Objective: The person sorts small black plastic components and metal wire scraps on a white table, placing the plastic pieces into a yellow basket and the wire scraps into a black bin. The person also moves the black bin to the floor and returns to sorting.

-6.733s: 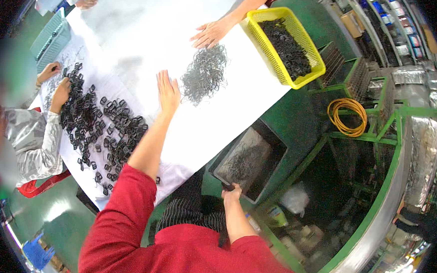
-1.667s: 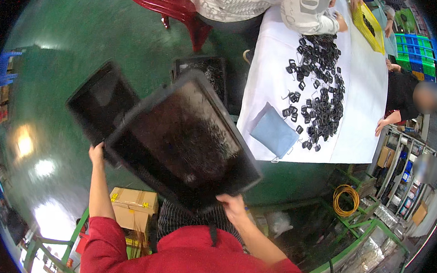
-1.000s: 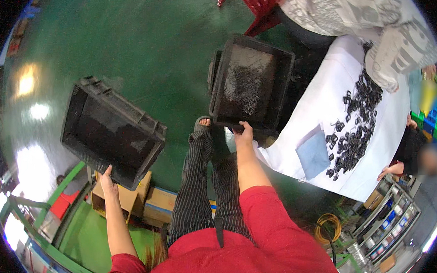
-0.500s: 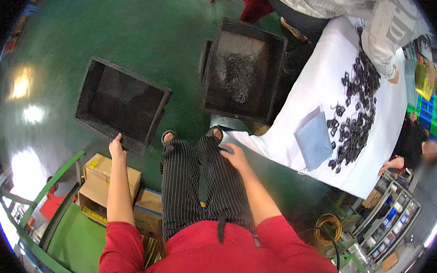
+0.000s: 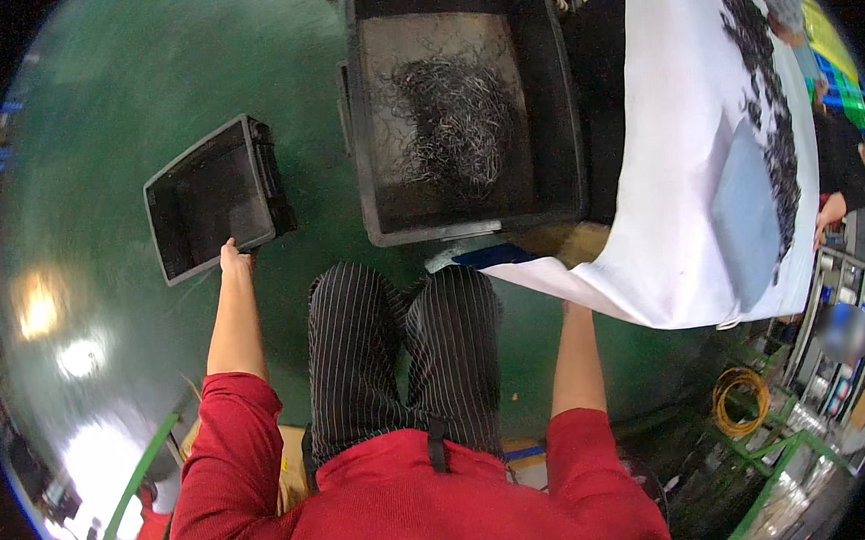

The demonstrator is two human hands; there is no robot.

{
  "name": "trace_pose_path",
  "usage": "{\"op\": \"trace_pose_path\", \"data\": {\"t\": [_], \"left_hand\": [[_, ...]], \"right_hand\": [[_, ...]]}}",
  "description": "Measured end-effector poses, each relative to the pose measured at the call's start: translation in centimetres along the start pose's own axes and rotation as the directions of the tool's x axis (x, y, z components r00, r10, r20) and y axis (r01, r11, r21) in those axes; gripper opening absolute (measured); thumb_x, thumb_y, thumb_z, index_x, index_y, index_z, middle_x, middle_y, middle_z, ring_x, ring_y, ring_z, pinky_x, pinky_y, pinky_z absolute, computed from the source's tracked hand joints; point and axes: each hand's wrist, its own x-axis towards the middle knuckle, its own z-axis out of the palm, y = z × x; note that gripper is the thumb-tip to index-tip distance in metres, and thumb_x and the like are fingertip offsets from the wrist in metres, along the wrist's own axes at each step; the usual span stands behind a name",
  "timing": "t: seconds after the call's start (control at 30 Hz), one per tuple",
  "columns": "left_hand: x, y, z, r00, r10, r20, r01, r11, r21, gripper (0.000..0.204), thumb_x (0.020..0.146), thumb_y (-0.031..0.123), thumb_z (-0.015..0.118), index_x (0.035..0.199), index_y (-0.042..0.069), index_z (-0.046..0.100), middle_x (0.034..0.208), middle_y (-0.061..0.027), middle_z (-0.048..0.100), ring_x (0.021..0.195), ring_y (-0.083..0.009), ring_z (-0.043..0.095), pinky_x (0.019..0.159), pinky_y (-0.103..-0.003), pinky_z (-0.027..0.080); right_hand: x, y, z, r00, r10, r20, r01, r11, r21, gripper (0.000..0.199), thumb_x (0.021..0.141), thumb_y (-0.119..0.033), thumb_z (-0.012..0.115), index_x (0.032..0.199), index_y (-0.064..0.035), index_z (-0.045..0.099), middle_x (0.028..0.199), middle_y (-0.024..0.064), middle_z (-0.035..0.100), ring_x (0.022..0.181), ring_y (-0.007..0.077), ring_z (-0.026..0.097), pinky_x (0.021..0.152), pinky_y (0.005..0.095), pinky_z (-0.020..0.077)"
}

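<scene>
My left hand (image 5: 237,257) is closed on the near rim of a black plastic crate (image 5: 163,242), which sits tilted on the green floor and looks bare inside. My right forearm (image 5: 579,365) reaches forward under the hanging edge of a white cloth (image 5: 672,226). The cloth hides that hand and its fingers. Ahead of my knees is a larger black crate (image 5: 568,133) with a heap of thin, dark, curly pieces (image 5: 458,120) on its bottom. Part of a dark blue thing (image 5: 496,255) shows between this crate and the cloth.
The white cloth covers a table at the right, with many small black parts (image 5: 761,62) and a blue-grey sheet (image 5: 749,216) on it. Other people's hands (image 5: 830,214) are at its far side. A coiled yellow hose (image 5: 741,400) lies lower right, and a green rail (image 5: 138,476) lower left.
I have bent lower and moved toward the larger crate. The smaller crate has turned and tilted in my left hand. My right hand has gone from beside my knee to beneath the cloth.
</scene>
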Motion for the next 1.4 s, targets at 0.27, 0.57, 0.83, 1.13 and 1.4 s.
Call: {"op": "trace_pose_path", "data": {"t": [0.27,0.57,0.83,1.13,1.4], "left_hand": [[3.1,-4.7,4.2,0.995,0.092,-0.034,-0.089,0.993,0.073,0.044,0.085,0.026,0.051,0.121,0.002,0.045,0.132,-0.0133,0.039,0.117,-0.0279,0.037,0.091,-0.047,0.034],[-9.8,-6.8,6.7,0.991,-0.128,0.044,0.046,0.622,0.782,0.068,0.079,0.035,0.055,0.138,0.017,0.026,0.143,-0.0278,0.005,0.122,-0.0414,0.033,0.096,-0.052,0.032],[-16.6,-9.9,9.3,0.777,0.329,0.537,-0.628,0.463,0.625,0.084,0.075,0.024,0.065,0.138,0.005,0.014,0.129,-0.018,0.04,0.111,-0.0285,0.045,0.093,-0.035,0.036],[-18.0,-14.2,13.8,0.528,-0.074,0.846,-0.641,0.619,0.454,0.049,0.088,0.035,0.046,0.126,0.005,0.041,0.114,-0.0119,0.05,0.099,-0.0245,0.051,0.08,-0.038,0.045],[-15.3,-16.2,17.0,0.573,-0.154,0.805,-0.494,0.719,0.489,0.049,0.088,0.036,0.045,0.125,0.005,0.043,0.113,-0.0113,0.051,0.098,-0.0236,0.052,0.08,-0.037,0.045]], "right_hand": [[-11.4,-7.6,10.7,0.278,-0.44,0.854,-0.014,0.887,0.461,0.062,0.081,-0.009,0.058,0.136,-0.0141,0.029,0.135,0.0115,0.037,0.123,0.0241,0.039,0.1,0.0387,0.0316],[-15.8,-10.0,8.2,0.514,-0.514,0.687,-0.132,0.744,0.655,0.095,0.081,0.001,0.054,0.139,-0.025,-0.017,0.14,0.0153,0.024,0.123,0.0287,0.037,0.094,0.0397,0.0375],[-21.3,-8.6,5.5,0.952,-0.306,-0.03,0.298,0.895,0.332,0.084,0.075,0.003,0.056,0.141,-0.0082,0.006,0.145,0.015,0.014,0.132,0.0288,0.02,0.101,0.0387,0.0276],[-3.5,-4.4,3.4,0.864,-0.26,-0.432,0.45,0.783,0.429,0.033,0.087,-0.008,0.049,0.117,0.0027,0.046,0.115,0.0127,0.052,0.103,0.0246,0.052,0.092,0.0352,0.0406],[10.1,-3.9,8.3,0.923,-0.384,0.005,0.341,0.813,-0.471,0.031,0.085,-0.007,0.049,0.115,0.0023,0.048,0.113,0.0128,0.053,0.102,0.0236,0.052,0.091,0.0342,0.041]]}}
